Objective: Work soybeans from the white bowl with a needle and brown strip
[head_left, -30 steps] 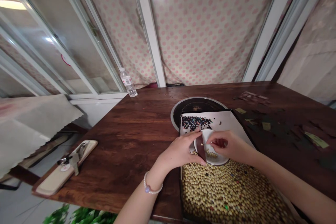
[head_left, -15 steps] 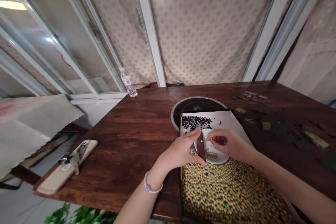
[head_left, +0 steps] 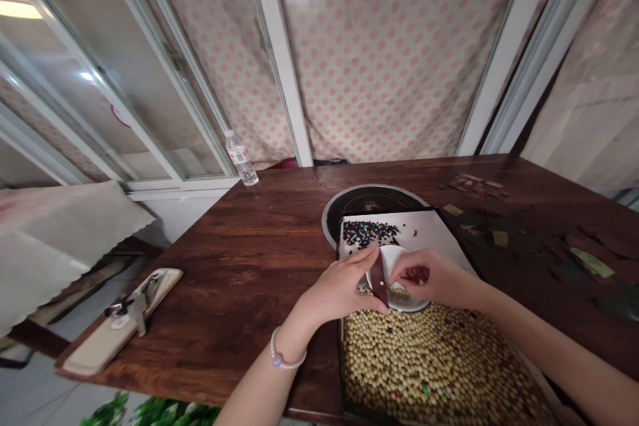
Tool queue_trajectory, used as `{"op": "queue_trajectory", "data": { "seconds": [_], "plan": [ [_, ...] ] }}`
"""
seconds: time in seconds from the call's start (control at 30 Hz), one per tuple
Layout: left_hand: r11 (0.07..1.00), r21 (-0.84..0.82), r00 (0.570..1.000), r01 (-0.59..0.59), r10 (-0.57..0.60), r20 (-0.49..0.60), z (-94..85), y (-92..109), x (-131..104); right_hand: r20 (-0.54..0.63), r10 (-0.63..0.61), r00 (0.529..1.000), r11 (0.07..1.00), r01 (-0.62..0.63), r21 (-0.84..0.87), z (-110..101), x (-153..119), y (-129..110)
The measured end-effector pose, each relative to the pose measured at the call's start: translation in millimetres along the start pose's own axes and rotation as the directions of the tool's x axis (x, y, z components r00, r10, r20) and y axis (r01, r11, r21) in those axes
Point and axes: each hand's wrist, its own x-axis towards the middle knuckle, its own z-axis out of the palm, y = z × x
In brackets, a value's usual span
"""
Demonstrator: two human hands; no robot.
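Note:
My left hand (head_left: 347, 283) grips a dark brown strip (head_left: 380, 273), thumb at its lower end and fingers at its upper end. The strip stands over a round white dish (head_left: 394, 256), with a small pale bead (head_left: 382, 283) showing against it. Small yellowish beads (head_left: 398, 293) lie in the dish. Close to the strip's right side, above the dish, my right hand (head_left: 422, 274) is closed in a pinch; what is between its fingertips is hidden. Beneath both hands is a dark-rimmed tray (head_left: 452, 229) holding many gold-coloured beads (head_left: 424, 359) and a patch of black beads (head_left: 367, 233).
A round dark plate (head_left: 344, 203) lies partly under the tray. Brown and yellow scraps (head_left: 574, 253) are scattered on the right of the wooden table (head_left: 239, 279). A water bottle (head_left: 241, 160) stands at the back, and a light board (head_left: 100, 346) with keys (head_left: 137, 309) lies left.
My right hand has moved lower over the dish, closer to the strip. The pale bead now shows lower on the strip. A thin line seen earlier at the right fingertips is now hidden.

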Motion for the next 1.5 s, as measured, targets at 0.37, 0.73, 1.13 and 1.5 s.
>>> {"op": "queue_trajectory", "data": {
  "seconds": [0.37, 0.73, 1.13, 1.5],
  "plan": [
    [1.0, 0.02, 1.0, 0.01, -0.01, 0.025, -0.4, 0.3, -0.7, -0.096, 0.031, 0.995, 0.999, -0.034, -0.021, -1.0, 0.1, 1.2],
    [0.999, 0.048, 0.999, 0.027, -0.028, 0.026, -0.7, -1.0, 1.0, -0.111, 0.02, 0.994, 0.999, -0.023, -0.025, -2.1, 0.6, 2.8],
    [0.999, 0.015, 0.999, 0.029, -0.029, 0.018, -1.5, 0.3, 1.8, 0.013, -0.002, 1.0, 1.0, 0.002, -0.012, -2.5, -0.1, 0.9],
    [0.999, 0.018, 1.0, 0.026, -0.026, 0.009, -1.8, 1.0, 1.0, -0.102, 0.03, 0.994, 0.999, -0.033, -0.028, -2.4, 1.2, 0.5]
  ]
}}
